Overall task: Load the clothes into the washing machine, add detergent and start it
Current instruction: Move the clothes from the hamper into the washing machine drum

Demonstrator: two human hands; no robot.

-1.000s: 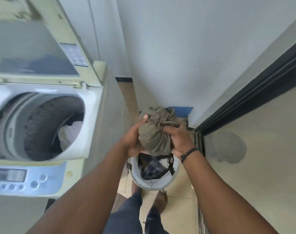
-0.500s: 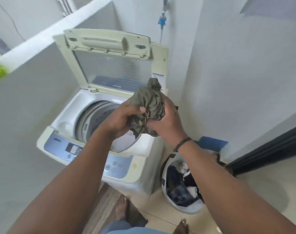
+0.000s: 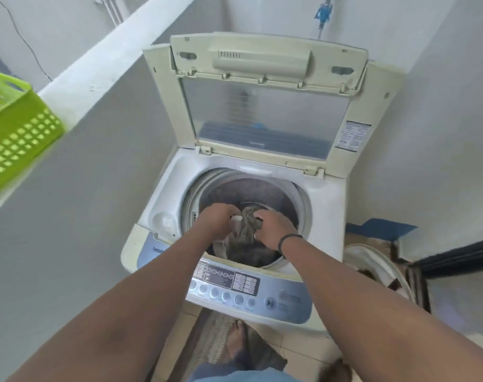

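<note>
Olive cloth (image 3: 247, 226), bunched into a wad, sits between your two hands inside the mouth of the washer (image 3: 328, 216), just above the laundry already lying in the drum (image 3: 251, 188). Your left hand (image 3: 216, 219) grips the wad from the left with its fingers curled over it, and your right hand (image 3: 272, 228), a dark band at its wrist, clutches it from the right. Something white shows under your left fingers, but you cannot tell what it is. The lid (image 3: 262, 106) stands upright at the washer's back edge. The control panel (image 3: 251, 288) runs along the front edge, beneath your forearms. A white hamper (image 3: 372, 260) stands on the floor just beside the washer's right side. A green basket (image 3: 17, 133) rests on the ledge at the far left.
</note>
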